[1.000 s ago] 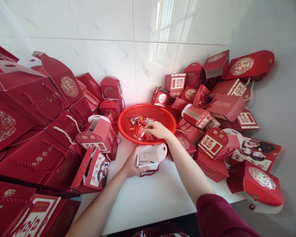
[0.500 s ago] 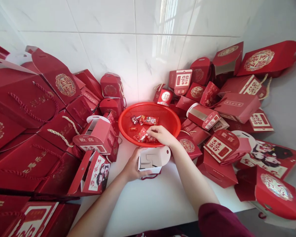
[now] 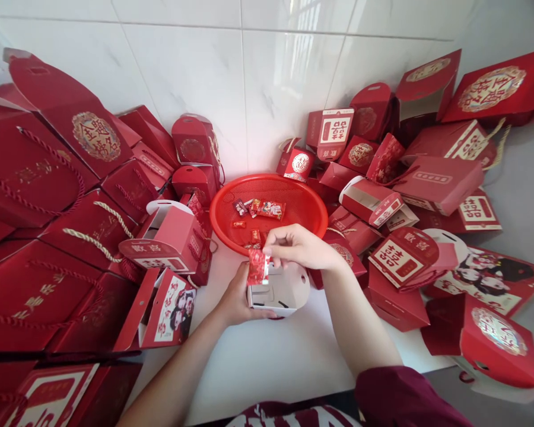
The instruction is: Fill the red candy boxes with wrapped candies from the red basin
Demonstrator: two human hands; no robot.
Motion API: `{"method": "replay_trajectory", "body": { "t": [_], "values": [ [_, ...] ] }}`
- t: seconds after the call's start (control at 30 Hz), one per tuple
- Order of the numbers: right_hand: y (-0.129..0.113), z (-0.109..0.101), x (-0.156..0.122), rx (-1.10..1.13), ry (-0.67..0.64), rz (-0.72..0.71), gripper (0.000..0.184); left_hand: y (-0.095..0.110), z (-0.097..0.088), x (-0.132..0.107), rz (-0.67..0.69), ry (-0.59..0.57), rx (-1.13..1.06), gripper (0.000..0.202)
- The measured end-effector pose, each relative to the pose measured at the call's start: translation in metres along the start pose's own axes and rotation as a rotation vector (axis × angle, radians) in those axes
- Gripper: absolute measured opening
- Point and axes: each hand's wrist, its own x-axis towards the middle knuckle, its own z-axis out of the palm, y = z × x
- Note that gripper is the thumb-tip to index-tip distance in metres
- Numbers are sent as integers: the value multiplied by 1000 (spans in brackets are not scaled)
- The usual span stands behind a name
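My left hand (image 3: 239, 301) is wrapped round the left side of a small open gift box (image 3: 292, 290) with a white inside and a rounded flap on its right. Between thumb and fingers, my right hand (image 3: 299, 246) pinches a red candy packet (image 3: 258, 267) over the box's opening. Part of the box's inside is hidden behind the packet. Just beyond stands a red plastic basket (image 3: 315, 223) with several small wrapped candies (image 3: 270, 209) lying in it.
Stacks of red gift boxes (image 3: 84, 237) with rope handles crowd the left side. More red boxes (image 3: 440, 184) are piled on the right, some with open flaps. A white table (image 3: 249, 367) lies under my forearms, and a tiled wall (image 3: 182, 77) rises behind.
My right hand has lifted the red candy packet out of the basket and brought it toward me, over the box. The view has tilted down slightly. My left hand still holds the box.
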Motion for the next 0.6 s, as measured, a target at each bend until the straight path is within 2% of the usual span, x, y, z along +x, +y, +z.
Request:
{"method": "replay_trajectory", "body": {
  "t": [0.13, 0.2, 0.3, 0.37, 0.5, 0.6],
  "values": [
    [-18, 17, -11, -530, 42, -1, 21, 7, -5, 3, 44, -26, 92, 93],
    [-20, 24, -11, -706, 29, 20, 21, 8, -5, 4, 63, -25, 119, 96],
    [-17, 28, -8, -745, -102, -36, 23, 8, -6, 5, 83, -25, 154, 98],
    [-15, 27, -7, -730, -113, -64, 25, 6, -6, 4, 86, -31, 170, 99],
    [-12, 16, -7, -751, 54, 31, 27, 5, -6, 4, 76, -37, 183, 105],
    [-6, 4, -5, -728, 174, 62, 27, 4, -5, 4, 70, -26, 106, 102]
  ]
}}
